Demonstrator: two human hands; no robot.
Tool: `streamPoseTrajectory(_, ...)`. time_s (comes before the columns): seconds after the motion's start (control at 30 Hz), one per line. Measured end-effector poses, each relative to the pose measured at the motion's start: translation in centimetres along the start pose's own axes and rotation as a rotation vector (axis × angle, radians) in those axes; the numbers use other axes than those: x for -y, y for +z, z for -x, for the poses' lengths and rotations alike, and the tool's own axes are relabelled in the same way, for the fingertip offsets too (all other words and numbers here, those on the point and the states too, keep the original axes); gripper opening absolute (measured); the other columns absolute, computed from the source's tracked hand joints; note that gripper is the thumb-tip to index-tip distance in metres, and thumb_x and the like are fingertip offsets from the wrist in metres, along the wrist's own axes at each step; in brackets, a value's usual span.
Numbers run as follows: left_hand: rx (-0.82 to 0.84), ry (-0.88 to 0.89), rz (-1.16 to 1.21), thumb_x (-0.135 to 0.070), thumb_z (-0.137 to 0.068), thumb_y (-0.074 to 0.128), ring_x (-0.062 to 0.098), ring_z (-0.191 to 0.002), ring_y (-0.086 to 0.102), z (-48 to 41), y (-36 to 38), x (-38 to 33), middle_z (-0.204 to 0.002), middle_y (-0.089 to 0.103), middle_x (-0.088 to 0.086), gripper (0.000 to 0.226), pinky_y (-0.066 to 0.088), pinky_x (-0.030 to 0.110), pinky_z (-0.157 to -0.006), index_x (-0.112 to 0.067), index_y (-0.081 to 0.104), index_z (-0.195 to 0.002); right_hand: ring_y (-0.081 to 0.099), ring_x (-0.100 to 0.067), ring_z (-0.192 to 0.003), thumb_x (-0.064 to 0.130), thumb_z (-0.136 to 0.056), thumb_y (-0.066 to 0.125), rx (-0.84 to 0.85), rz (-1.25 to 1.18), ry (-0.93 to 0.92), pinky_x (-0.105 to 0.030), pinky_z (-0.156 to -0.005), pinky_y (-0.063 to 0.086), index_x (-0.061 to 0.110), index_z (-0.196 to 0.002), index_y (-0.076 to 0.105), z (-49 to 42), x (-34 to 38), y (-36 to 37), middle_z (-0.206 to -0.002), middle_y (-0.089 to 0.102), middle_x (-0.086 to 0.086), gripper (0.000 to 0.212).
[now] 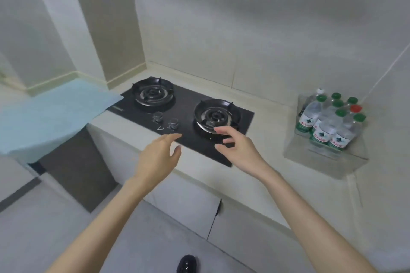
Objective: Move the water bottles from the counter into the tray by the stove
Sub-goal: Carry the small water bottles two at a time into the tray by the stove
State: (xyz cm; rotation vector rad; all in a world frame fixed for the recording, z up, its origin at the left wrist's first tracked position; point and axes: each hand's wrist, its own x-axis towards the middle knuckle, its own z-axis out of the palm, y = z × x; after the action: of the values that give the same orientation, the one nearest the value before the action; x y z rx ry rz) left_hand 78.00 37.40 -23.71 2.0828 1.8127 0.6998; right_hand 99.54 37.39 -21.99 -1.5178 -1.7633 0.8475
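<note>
Both hands reach forward over the front edge of the counter (pixel 261 186), empty and apart from each other. The left hand (pixel 157 157) has its fingers loosely spread, thumb out, hovering over the front edge of the stove (pixel 184 117) just below the two knobs (pixel 165 119). The right hand (pixel 237 146) is also spread wide, fingers curled slightly toward the left, above the stove's front right corner and just in front of the right burner (pixel 216 115). Neither hand touches anything.

The bottles (pixel 328 122) stand upright, packed close together in the clear tray (pixel 321 162), which sits on the counter to the right of the stove, near the back right corner by the wall. Most have green caps; one cap (pixel 356 108) is red and one at the back is white. The bottles fill the back part of the tray, with its front part bare.

The left burner (pixel 152 93) sits at the stove's back left. A light blue cloth (pixel 44 113) covers the counter to the left of the stove, its corner overlapping the stove's left edge and its front hanging over the counter's edge. At the bottom edge of the view, a dark shoe (pixel 187 264) shows on the floor.
</note>
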Motion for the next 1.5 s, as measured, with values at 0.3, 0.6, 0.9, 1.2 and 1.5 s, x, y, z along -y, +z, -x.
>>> streamPoseTrajectory(0.3,-0.23,-0.388,-0.112,-0.034,-0.095,0.046,0.02,-0.119,0.056,14.3,-13.3,14.2,-0.134,0.056,-0.005,0.04,0.049,0.041,-0.092,-0.031,0.048,-0.135,0.055,-0.012,-0.11,0.019,-0.09,0.06,0.355,0.012,-0.32,-0.023,-0.088,0.046,0.027,-0.129,0.053,1.7,13.7,16.3,-0.132,0.053,0.012,0.04)
streamPoseTrajectory(0.6,-0.46,-0.705,-0.172,-0.034,-0.095,0.048,0.022,-0.121,0.054,31.0,-28.6,29.6,-0.136,0.055,-0.001,0.043,0.047,0.043,-0.095,-0.027,0.047,-0.137,0.056,-0.013,-0.111,0.021,-0.091,0.061,0.635,-0.004,-0.593,-0.026,-0.09,0.047,0.028,-0.131,0.051,5.9,29.9,37.0,-0.132,0.054,0.009,0.042)
streamPoseTrajectory(0.9,-0.644,-0.91,-0.207,-0.032,-0.096,0.048,0.021,-0.124,0.052,45.3,-41.4,41.3,-0.138,0.053,0.0,0.042,0.044,0.04,-0.1,-0.025,0.048,-0.137,0.054,-0.011,-0.112,0.027,-0.092,0.06,0.843,-0.061,-0.796,-0.033,-0.094,0.049,0.032,-0.132,0.048,12.3,45.5,56.8,-0.134,0.051,0.01,0.043)
streamPoseTrajectory(1.2,-0.839,-1.043,-0.214,-0.031,-0.096,0.05,0.018,-0.123,0.053,53.0,-50.3,53.1,-0.137,0.054,-0.002,0.042,0.042,0.039,-0.103,-0.023,0.049,-0.137,0.055,-0.01,-0.113,0.025,-0.092,0.059,1.011,-0.128,-0.946,-0.021,-0.088,0.045,0.029,-0.133,0.05,15.0,58.3,73.6,-0.133,0.052,0.011,0.042)
streamPoseTrajectory(1.5,-0.861,-1.171,-0.22,-0.031,-0.096,0.049,0.018,-0.118,0.056,54.9,-60.7,69.1,-0.137,0.054,-0.003,0.043,0.042,0.028,-0.09,-0.024,0.047,-0.139,0.056,-0.012,-0.109,0.023,-0.091,0.06,1.116,-0.176,-1.029,-0.029,-0.093,0.048,0.026,-0.131,0.051,12.1,70.9,91.3,-0.133,0.055,0.007,0.041)
